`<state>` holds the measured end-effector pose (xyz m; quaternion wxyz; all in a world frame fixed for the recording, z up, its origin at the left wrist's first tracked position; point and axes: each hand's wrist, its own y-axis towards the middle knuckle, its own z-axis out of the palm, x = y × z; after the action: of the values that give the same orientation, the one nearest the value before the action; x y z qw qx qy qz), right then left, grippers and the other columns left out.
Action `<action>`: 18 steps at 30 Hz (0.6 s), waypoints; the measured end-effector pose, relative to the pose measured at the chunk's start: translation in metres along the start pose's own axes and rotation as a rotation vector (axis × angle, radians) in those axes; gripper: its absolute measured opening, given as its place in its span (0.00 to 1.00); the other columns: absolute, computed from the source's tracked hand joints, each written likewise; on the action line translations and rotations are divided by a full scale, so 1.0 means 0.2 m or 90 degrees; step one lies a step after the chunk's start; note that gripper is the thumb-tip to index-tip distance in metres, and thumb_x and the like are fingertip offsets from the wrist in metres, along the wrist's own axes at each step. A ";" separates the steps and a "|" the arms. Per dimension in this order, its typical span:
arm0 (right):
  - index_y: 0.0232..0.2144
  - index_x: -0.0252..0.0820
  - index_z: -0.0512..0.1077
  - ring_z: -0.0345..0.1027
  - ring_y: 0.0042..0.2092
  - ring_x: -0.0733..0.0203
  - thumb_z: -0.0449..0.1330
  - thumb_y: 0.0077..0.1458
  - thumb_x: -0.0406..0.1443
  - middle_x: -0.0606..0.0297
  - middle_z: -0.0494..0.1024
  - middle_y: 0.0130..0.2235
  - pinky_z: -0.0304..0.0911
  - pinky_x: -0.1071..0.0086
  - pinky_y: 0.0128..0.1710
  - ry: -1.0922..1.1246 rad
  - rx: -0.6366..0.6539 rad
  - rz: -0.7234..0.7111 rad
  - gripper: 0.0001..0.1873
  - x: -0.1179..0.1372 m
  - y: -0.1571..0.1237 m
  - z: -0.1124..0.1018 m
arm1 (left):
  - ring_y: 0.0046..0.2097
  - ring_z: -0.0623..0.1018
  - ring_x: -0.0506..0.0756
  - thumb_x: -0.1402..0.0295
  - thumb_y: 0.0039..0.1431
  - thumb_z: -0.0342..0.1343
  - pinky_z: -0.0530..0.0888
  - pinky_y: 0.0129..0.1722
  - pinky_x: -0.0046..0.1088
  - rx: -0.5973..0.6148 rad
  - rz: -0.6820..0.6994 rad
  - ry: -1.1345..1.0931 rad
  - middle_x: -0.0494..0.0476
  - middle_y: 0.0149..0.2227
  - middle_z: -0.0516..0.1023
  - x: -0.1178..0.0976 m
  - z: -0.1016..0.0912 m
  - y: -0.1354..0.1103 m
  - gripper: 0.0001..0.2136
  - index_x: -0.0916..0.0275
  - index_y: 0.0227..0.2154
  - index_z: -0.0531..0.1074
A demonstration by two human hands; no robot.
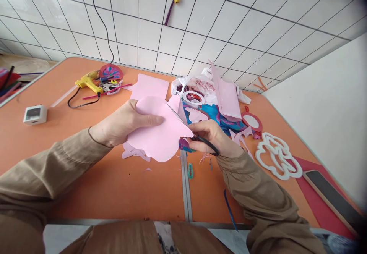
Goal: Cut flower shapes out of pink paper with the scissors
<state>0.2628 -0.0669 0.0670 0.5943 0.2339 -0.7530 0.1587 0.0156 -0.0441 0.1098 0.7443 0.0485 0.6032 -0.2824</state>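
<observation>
My left hand (122, 123) is closed on a pink foam sheet (160, 131) with a wavy cut edge, thumb lying on top of it. It is held above the orange table (114, 185). My right hand (213, 135) grips black-handled scissors (200, 139); their blades (176, 117) run up along the sheet's right edge. More pink offcuts (134, 152) lie under the sheet on the table.
A yellow glue gun (87, 81) with its cord lies at the back left, a small white device (34, 114) at the left. Another pink sheet (149, 87), a plastic bag (197, 88) of craft parts, a white flower outline (276, 154) and a dark phone (332, 196) lie around.
</observation>
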 end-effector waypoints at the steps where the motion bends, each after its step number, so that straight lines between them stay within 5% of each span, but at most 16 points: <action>1: 0.35 0.36 0.80 0.63 0.26 0.67 0.64 0.48 0.34 0.64 0.72 0.26 0.66 0.71 0.26 0.007 0.001 -0.001 0.11 0.00 0.00 0.00 | 0.34 0.84 0.61 0.72 0.47 0.69 0.82 0.32 0.33 0.000 -0.003 -0.003 0.56 0.27 0.83 0.00 0.00 0.00 0.07 0.63 0.31 0.80; 18: 0.28 0.35 0.75 0.54 0.26 0.67 0.65 0.49 0.40 0.68 0.63 0.23 0.55 0.71 0.23 -0.041 -0.011 -0.010 0.11 0.00 0.01 -0.01 | 0.32 0.83 0.59 0.71 0.46 0.70 0.82 0.33 0.33 -0.010 0.023 -0.032 0.55 0.26 0.83 0.03 0.01 0.01 0.07 0.64 0.30 0.81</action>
<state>0.2637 -0.0640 0.0676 0.5728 0.2398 -0.7713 0.1399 0.0185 -0.0459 0.1045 0.7643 0.0464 0.5858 -0.2656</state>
